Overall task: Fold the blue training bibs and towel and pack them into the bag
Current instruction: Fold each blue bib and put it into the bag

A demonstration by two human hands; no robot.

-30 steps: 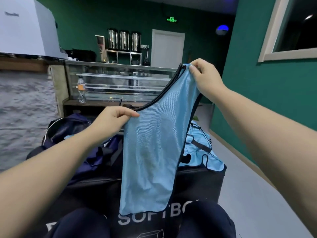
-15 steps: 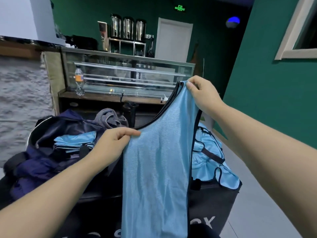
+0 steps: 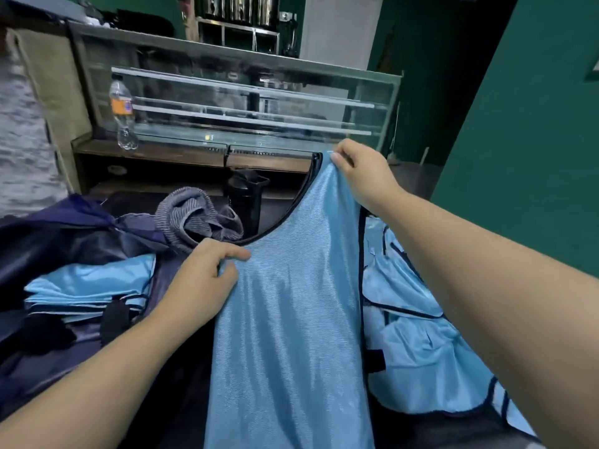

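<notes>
the right hand [image 3: 363, 170] pinches the top strap of a blue bib [image 3: 291, 335] and holds it up. the left hand [image 3: 207, 273] pinches the bib's left edge. folded bibs [image 3: 87, 286] lie in the dark bag [image 3: 39, 241] on the left. more bibs [image 3: 418, 358] lie piled on the right.

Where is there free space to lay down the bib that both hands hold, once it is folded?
Little bare surface shows. The folded bibs in the bag offer a flat top. Crowded: grey towel and black bottle behind the left hand, loose bibs under the right arm.
</notes>
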